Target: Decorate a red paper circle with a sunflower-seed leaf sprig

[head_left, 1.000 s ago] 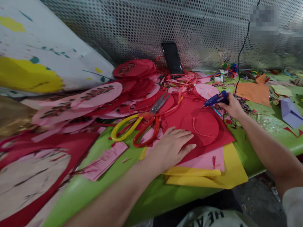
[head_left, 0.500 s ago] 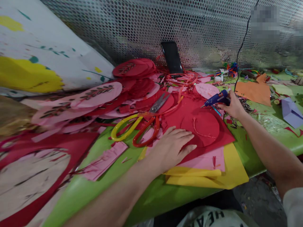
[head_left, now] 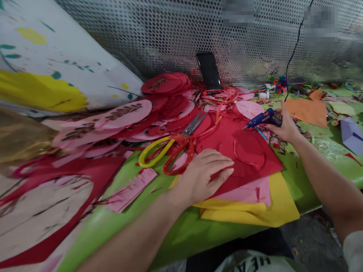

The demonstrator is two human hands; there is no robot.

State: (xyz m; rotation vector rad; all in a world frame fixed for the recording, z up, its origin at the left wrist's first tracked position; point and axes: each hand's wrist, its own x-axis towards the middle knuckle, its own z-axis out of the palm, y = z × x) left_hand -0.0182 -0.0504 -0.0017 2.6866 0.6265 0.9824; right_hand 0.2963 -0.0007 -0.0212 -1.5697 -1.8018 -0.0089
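My right hand grips a blue glue gun, its nozzle pointing left over a red sheet. On that sheet lies a red paper disc with a curved piece of twisted red cord on it. My left hand hovers at the sheet's near left side, fingers bent and thumb apart, with nothing seen between them. Just left of it rest large scissors with one yellow and one red handle. Pink and yellow sheets stick out under the red one.
Pink and red paper ovals with dark leaf-like trims pile up at the left. A black phone leans on the perforated metal panel. Orange paper and scraps lie at the right. A black cord hangs down towards the glue gun.
My left hand has gone from lying flat on the red sheet to a raised, curled shape. My right hand still holds the glue gun. The whole view has shifted slightly.
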